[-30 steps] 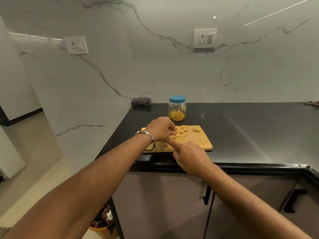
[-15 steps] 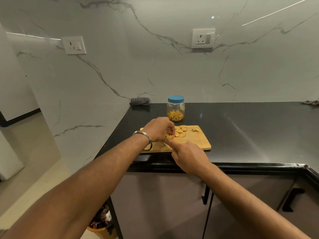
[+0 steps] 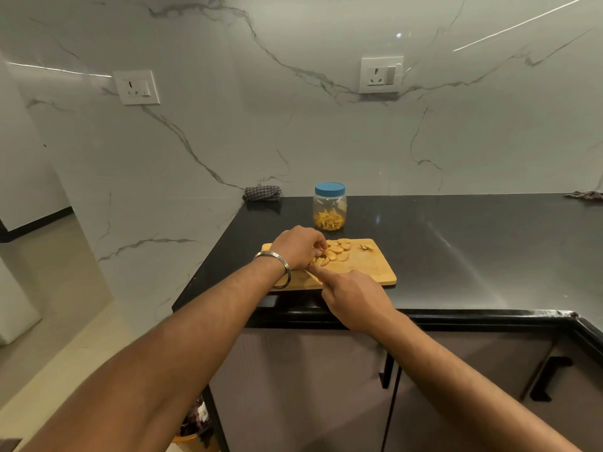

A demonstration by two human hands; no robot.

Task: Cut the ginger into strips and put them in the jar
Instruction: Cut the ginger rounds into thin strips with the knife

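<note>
Head view: round ginger slices (image 3: pixel 339 251), wooden board (image 3: pixel 368 267)

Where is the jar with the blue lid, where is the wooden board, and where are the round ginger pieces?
jar (image 3: pixel 329 208), head view, on its clear side wall.
wooden board (image 3: pixel 368 267), head view, on a bare patch.
ginger pieces (image 3: pixel 339 251), head view, on one slice in the pile.

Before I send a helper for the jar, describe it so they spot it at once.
On the black counter, look just behind the wooden board. The jar is clear plastic with a blue lid, yellow strips at its bottom; nothing else there is see-through.
</note>
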